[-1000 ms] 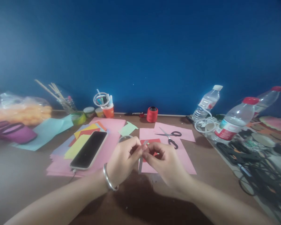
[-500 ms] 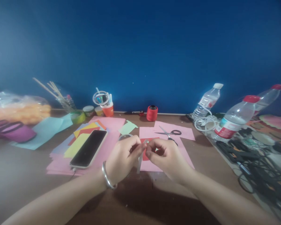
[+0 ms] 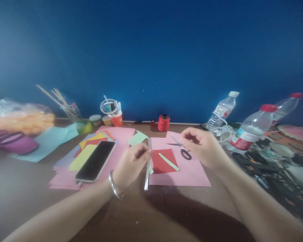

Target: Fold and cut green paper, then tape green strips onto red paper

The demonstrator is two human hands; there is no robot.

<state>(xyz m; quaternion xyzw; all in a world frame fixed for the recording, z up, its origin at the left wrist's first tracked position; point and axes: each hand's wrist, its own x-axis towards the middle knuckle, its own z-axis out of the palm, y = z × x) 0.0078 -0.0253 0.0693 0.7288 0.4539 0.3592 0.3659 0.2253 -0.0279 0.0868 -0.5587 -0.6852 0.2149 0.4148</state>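
The work surface is a brown wooden table (image 3: 146, 215) set against a plain dark blue wall (image 3: 151, 50). The left hand (image 3: 131, 164) pinches a pale paper strip (image 3: 147, 174) between thumb and forefinger; the strip hangs down across the near left edge of a pink sheet (image 3: 192, 174). On that sheet lie a red paper square (image 3: 163, 163), with a second pale strip (image 3: 168, 162) lying diagonally on it, and scissors (image 3: 183, 149). The right hand (image 3: 204, 146) hovers above the scissors with fingers curled loosely, gripping nothing that can be seen. To the left, a phone (image 3: 96, 160) rests face up on a stack of coloured paper (image 3: 65, 174). Along the wall stand a red thread spool (image 3: 164, 122) and an orange cup (image 3: 116, 117) holding pens. Plastic water bottles (image 3: 252, 129) and tangled cables (image 3: 275, 168) occupy the right side.
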